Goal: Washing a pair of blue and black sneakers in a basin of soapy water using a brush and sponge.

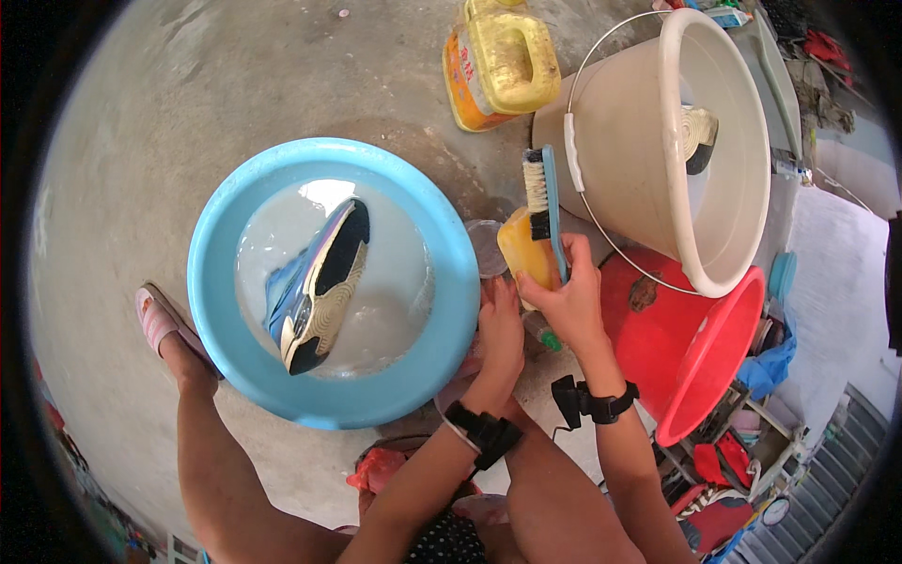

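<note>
My right hand (573,291) grips a blue-handled brush (551,207) with pale and black bristles, held upright, together with a yellow bar of soap (522,240). Just left of it, my left hand (500,334) has bent fingers beside a clear plastic container (484,240); what they hold is hidden. A green cap (548,336) shows behind that hand. A light blue basin (216,282) of cloudy water holds a blue, black and cream shoe (329,273) lying on its side.
A yellow jug (498,56) stands at the top. At right are a beige bucket (611,141) with a shoe (698,136) inside, a red basin (714,338) and assorted clutter. My legs and sandalled foot (160,324) frame the lower area on the concrete floor (188,113).
</note>
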A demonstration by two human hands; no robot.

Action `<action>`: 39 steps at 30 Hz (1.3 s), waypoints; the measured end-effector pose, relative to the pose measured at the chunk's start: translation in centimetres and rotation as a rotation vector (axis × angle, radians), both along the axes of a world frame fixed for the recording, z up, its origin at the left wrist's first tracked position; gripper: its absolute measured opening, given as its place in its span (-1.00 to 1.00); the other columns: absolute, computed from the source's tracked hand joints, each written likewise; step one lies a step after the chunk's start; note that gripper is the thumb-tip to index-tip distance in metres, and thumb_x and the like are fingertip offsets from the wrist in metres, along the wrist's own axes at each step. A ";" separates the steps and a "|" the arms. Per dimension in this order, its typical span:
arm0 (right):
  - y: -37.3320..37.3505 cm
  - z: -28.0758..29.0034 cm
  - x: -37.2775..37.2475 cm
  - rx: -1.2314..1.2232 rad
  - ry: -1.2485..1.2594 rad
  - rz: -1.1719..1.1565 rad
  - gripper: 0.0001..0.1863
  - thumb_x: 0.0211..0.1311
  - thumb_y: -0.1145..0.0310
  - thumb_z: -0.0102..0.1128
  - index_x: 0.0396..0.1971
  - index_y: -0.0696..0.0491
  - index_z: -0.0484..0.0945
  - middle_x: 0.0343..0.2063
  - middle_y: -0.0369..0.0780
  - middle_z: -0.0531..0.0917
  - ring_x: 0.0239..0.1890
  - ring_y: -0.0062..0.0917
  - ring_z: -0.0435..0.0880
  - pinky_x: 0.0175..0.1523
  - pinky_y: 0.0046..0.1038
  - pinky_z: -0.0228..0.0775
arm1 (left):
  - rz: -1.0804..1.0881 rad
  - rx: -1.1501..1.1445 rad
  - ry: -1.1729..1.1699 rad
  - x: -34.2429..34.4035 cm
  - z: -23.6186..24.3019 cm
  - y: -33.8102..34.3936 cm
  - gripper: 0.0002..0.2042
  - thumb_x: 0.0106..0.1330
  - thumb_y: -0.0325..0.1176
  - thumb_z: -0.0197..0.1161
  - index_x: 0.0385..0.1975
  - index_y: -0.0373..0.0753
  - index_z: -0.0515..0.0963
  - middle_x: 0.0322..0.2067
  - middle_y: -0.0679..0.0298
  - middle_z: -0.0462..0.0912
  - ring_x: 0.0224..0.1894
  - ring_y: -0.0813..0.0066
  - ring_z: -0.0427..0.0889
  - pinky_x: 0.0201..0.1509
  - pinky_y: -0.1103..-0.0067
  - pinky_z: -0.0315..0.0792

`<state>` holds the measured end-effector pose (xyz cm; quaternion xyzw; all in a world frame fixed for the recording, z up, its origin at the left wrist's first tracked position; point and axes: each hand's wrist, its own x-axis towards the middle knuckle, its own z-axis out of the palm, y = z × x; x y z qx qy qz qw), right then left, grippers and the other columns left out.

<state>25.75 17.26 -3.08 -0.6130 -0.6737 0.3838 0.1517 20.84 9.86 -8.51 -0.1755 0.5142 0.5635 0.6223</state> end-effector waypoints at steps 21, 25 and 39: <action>3.6 -2.5 -1.0 0.193 -0.179 0.175 -0.45 -0.16 0.28 0.38 -0.17 0.16 0.34 -0.25 0.02 0.52 -0.20 -0.04 0.54 -0.19 -0.18 0.41 | 0.054 0.109 0.076 0.7 -2.6 2.5 -0.44 0.46 -0.19 -0.16 0.33 -0.38 -0.07 0.27 0.05 0.16 0.27 0.34 0.23 0.27 0.54 0.10; 3.4 -3.7 -1.3 0.240 -0.273 0.222 -0.44 -0.17 0.26 0.38 -0.16 0.13 0.33 -0.17 -0.02 0.49 -0.21 -0.05 0.53 -0.19 -0.16 0.43 | -0.082 0.062 -0.124 -1.0 1.7 -0.1 -0.46 0.45 -0.29 -0.10 0.35 -0.26 -0.08 0.16 0.21 0.33 0.18 0.45 0.34 0.29 0.58 0.16; -1.4 2.1 -2.9 0.125 -0.001 0.114 -0.68 0.27 0.34 0.11 -0.06 0.18 0.40 -0.43 -0.13 0.60 -0.47 -0.43 0.57 -0.30 -0.49 0.40 | 0.246 0.105 0.838 -18.5 5.4 -6.9 -0.84 0.38 -0.40 0.00 -0.27 -0.34 0.47 -0.32 0.15 0.56 -0.35 0.50 0.54 -0.32 0.61 0.43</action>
